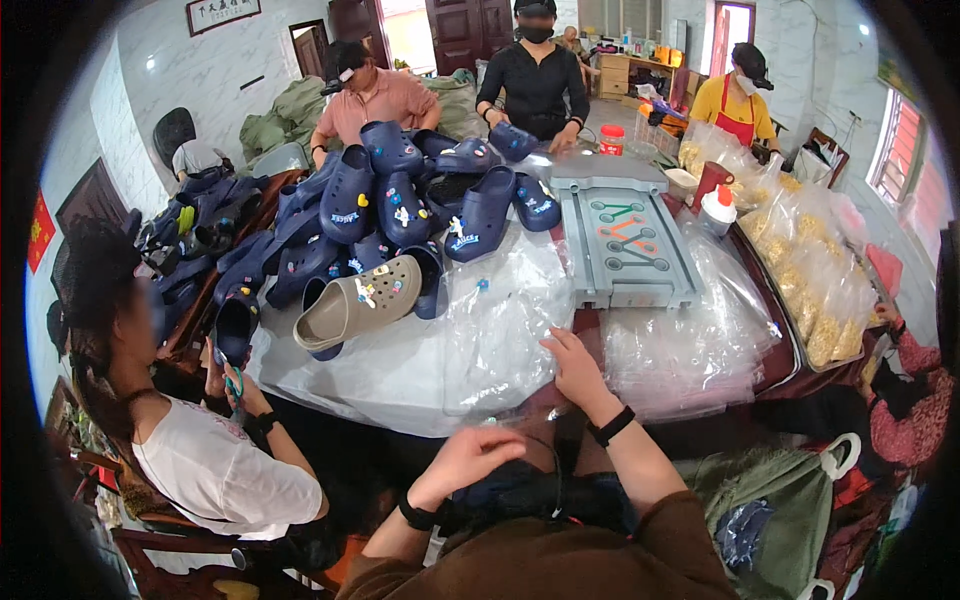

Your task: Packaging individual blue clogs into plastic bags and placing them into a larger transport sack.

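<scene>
My left hand point(470, 462) hangs over my lap at the table's near edge, fingers stretched loosely to the right and nothing seen in it. Farther right, my right hand point(580, 375) reaches over the table edge with its fingers apart, its fingertips at the edge of clear plastic bags point(500, 350). Whether they touch the plastic I cannot tell. Beyond these bags lies a pile of navy clogs point(405, 205) with colourful charms. A beige clog point(365, 300) rests on the pile's near side. A small blue charm point(483, 285) lies on the plastic.
A grey plastic case point(625, 240) stands past my right hand, with more clear bags point(690, 350) before it. Bags of yellowish pieces point(800, 260) fill a tray at right. A white-capped bottle point(718, 208) stands nearby. Co-workers surround the table; one at left holds scissors point(235, 385).
</scene>
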`<state>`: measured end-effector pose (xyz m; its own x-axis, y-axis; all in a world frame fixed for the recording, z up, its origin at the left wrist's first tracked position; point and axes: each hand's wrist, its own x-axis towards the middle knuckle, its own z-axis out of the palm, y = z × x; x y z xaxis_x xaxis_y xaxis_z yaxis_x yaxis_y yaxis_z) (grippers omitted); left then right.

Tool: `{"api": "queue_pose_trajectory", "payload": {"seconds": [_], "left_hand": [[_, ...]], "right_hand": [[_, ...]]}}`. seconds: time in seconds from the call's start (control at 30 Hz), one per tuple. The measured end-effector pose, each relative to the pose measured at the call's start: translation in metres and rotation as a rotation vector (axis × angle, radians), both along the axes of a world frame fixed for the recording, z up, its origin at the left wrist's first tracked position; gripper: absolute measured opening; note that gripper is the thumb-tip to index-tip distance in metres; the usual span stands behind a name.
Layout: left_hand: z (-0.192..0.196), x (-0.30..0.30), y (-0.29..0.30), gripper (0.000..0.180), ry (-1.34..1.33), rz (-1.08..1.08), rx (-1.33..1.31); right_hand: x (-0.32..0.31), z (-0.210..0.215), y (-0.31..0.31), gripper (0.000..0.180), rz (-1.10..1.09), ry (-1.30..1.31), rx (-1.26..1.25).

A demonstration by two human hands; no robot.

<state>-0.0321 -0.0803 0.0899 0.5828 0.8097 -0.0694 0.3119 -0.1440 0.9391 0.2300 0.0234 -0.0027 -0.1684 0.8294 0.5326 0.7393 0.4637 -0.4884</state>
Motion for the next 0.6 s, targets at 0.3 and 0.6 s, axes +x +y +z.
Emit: {"api": "queue_pose_trajectory", "payload": {"seconds": [0.3,0.6], "left_hand": [[-0.074,0.006,0.077,0.08,0.495,0.352,0.832],[-0.088,0.043,0.083,0.084,0.574,0.355,0.786]], "right_hand": [[-0.032,0.045,-0.025,0.06,-0.155,-0.18,0.212],[-0.014,0.025,-0.044,0.036,0.383,-0.169,-0.13]]}}
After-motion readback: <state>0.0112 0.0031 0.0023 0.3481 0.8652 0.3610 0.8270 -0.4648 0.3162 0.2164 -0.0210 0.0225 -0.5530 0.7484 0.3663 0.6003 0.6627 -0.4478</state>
